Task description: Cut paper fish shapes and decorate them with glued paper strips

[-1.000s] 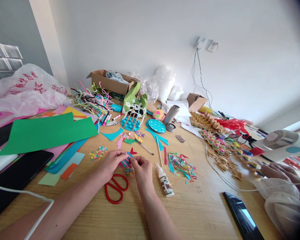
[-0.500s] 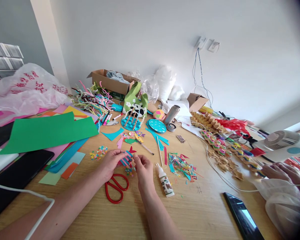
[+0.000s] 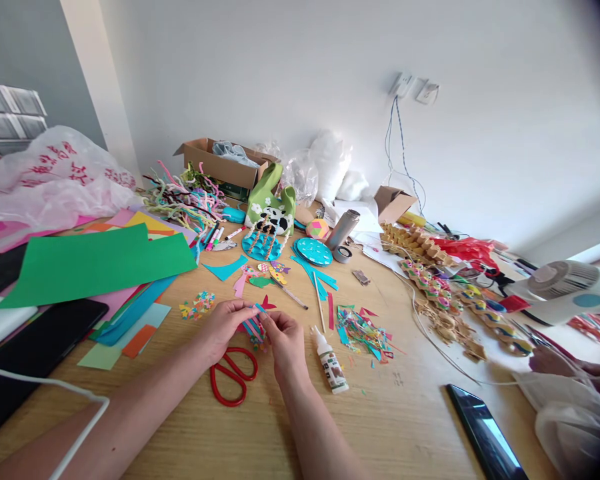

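Between my fingertips is a small blue paper piece with pale pink stripes (image 3: 251, 327), partly hidden by my fingers. My left hand (image 3: 225, 328) pinches its left side, while my right hand (image 3: 284, 343) pinches the upper right edge. Red-handled scissors (image 3: 234, 377) lie on the table just below my hands, their blades out of sight under my left hand. A white glue bottle (image 3: 332, 363) lies to the right of my right hand. Red paper shapes (image 3: 266, 301) and small coloured bits show behind the held paper.
Paper scraps (image 3: 364, 333), a wooden stick (image 3: 319, 301) and blue paper discs (image 3: 314, 252) lie ahead. Green paper (image 3: 100, 263) covers a stack on the left. At the right are a phone (image 3: 485, 427), a white fan (image 3: 565, 287) and another person's hand (image 3: 547, 360).
My fingertips have drawn slightly closer together and the blue paper has tilted a little. The other person's hands at the right have shifted down and to the right.
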A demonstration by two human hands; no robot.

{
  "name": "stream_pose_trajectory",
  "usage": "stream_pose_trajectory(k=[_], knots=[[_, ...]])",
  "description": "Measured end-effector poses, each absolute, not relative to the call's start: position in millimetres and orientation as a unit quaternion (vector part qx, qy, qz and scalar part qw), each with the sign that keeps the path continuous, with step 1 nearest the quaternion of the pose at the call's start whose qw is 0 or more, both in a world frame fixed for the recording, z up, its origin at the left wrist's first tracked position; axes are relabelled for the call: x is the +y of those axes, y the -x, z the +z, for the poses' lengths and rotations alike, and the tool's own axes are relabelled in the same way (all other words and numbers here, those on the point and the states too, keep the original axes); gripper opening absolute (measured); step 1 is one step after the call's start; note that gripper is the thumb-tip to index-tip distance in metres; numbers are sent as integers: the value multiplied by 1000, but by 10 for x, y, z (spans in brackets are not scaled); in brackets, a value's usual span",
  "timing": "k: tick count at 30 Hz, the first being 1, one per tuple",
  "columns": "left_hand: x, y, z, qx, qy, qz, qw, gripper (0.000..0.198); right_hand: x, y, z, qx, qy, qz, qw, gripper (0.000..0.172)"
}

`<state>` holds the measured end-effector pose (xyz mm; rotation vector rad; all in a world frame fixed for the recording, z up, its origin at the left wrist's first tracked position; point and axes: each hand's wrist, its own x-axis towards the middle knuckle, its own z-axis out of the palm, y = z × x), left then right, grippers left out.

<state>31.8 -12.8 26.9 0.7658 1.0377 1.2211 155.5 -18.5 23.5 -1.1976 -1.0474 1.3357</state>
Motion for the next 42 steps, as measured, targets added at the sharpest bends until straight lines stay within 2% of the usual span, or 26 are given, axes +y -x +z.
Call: stream_pose_trajectory(k=[9,42], knots=[[-103,-285,275,466,-308,541,629,23,-184,-1563,236,-422,507,552,509,26],[-95,-289,247,488,-361,523,598,17,-179,-1540,210,-415,502,566,506,23]])
